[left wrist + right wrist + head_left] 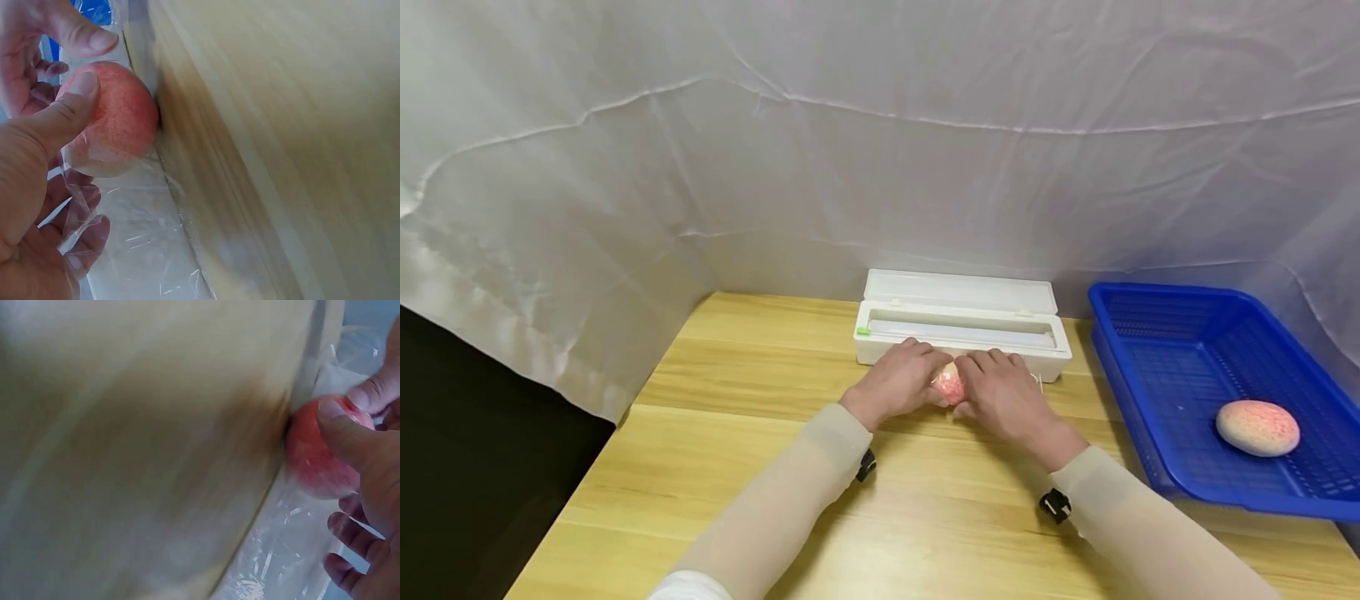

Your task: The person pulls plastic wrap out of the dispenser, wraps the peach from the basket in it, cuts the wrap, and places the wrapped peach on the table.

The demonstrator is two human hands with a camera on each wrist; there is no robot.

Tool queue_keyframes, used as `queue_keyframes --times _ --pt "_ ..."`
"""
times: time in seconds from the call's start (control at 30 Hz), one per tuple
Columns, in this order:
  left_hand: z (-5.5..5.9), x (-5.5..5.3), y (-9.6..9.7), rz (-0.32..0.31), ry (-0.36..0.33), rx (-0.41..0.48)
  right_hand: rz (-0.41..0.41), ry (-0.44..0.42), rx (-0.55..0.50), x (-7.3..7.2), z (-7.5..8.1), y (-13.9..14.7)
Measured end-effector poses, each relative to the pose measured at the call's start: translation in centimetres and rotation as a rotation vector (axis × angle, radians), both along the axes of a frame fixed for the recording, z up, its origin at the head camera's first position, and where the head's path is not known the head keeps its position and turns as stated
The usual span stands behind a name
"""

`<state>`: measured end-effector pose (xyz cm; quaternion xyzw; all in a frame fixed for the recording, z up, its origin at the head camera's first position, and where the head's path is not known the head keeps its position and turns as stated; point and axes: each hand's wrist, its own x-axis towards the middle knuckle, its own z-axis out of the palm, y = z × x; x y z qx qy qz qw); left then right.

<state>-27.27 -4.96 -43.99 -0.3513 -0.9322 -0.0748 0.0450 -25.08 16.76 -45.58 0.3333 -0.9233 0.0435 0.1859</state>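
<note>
In the head view, both hands meet around a round, red-speckled peach [950,385] in front of a white cling film box [1045,365]. My left hand [895,382] holds it from the left, thumb lying on its skin in the left wrist view. From the other side, my right hand [1006,398] grips it, its thumb pressing the top in the right wrist view. Clear cling film [147,237] drapes under and around the peach and over the left fingers. Both hands' other fingers curl below, partly hidden by film and fruit.
The box's white lid [958,292] stands open at the back, with a film roll [962,333] inside. To the right sits a blue plastic basket [1138,433] holding an oval, pink-and-cream fruit [1257,427]. A pale curtain [880,183] hangs behind the wooden table [715,467].
</note>
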Motion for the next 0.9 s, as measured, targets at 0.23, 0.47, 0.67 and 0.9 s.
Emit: queue_keyframes --times 0.23,0.47,0.67,0.9 --pt "0.1 0.0 -0.1 0.047 -0.019 -0.006 -0.034 -0.016 0.003 -0.4 0.1 -0.1" --pt "-0.2 -0.1 -0.4 0.055 -0.033 -0.005 -0.066 -0.11 0.034 -1.0 0.7 -0.2" --pt "-1.3 0.4 -0.9 0.084 0.01 0.041 -0.072 -0.139 0.045 -0.9 0.5 -0.3" --pt "-1.8 0.5 -1.4 0.115 0.08 0.075 -0.05 -0.121 0.013 -1.2 0.3 -0.4"
